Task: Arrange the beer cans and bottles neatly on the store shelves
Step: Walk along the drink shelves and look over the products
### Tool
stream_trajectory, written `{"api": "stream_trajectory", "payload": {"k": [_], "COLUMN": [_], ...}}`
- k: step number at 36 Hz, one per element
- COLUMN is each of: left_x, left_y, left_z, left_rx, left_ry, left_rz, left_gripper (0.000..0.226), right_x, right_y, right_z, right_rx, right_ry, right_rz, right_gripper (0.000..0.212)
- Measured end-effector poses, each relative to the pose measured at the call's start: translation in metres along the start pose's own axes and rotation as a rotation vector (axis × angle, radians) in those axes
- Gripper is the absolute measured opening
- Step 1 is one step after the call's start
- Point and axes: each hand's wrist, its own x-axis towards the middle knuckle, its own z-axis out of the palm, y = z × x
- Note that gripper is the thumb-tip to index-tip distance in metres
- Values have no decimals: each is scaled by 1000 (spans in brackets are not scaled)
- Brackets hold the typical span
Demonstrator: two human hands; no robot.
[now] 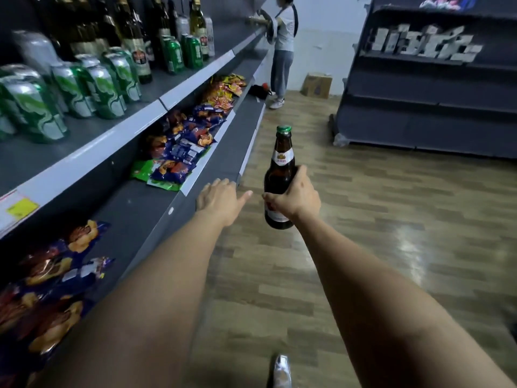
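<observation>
From the head camera, the right hand (298, 198) wraps its fingers and thumb around the lower body of a brown beer bottle (280, 175) with a green cap, holding it upright in the air over the aisle, apart from any shelf. The left hand (221, 198) holds nothing; its fingers are loosely spread and the thumb sticks out, near the front edge of a lower shelf.

Much of the stocking looks done: on the upper shelf (117, 138), green beer cans (92, 85) stand in rows toward the left end, and tall dark bottles (137, 43) stand behind them near the back panel, with more green cans further along. The bottle in hand has yet to be placed, and bare stretches near the shelf's front edge suggest room for it. A silvery object on the floor (363, 219) at the bottom edge of the view may be another can, though I cannot tell.

The shelf below carries snack bags (181, 147), blue and orange. The floor is wood-patterned and glossy. Another person (282, 46) stands at the far end of the shelving, a cardboard box (317, 85) sits by the wall, and a dark gondola unit (419, 93) stands across the aisle.
</observation>
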Motion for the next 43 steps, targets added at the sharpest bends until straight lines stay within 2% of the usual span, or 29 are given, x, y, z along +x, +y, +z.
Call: {"api": "stream_trajectory", "payload": {"k": [10,16,26,35,43], "left_x": [152,223,351,496,604], "left_y": [60,74,70,38,16], "left_z": [-23,-22,-15,-34,-45], "left_rx": [24,41,41,20,27], "left_ry": [52,31,28,104,86], "left_rz": [6,-19,-66,-56,-83], "left_gripper": [62,63,63,61,61], "right_x": [166,243,372,505,616], "right_y": [14,20,18,-24,-44], "right_z": [-14,-9,27,62,85], "right_rx": [24,20,21,0,1], "right_ry": [-5,-25,-44,-25,-32], "right_rz": [-82,-99,-106,-140,-186], "right_gripper": [70,72,71,68,68]}}
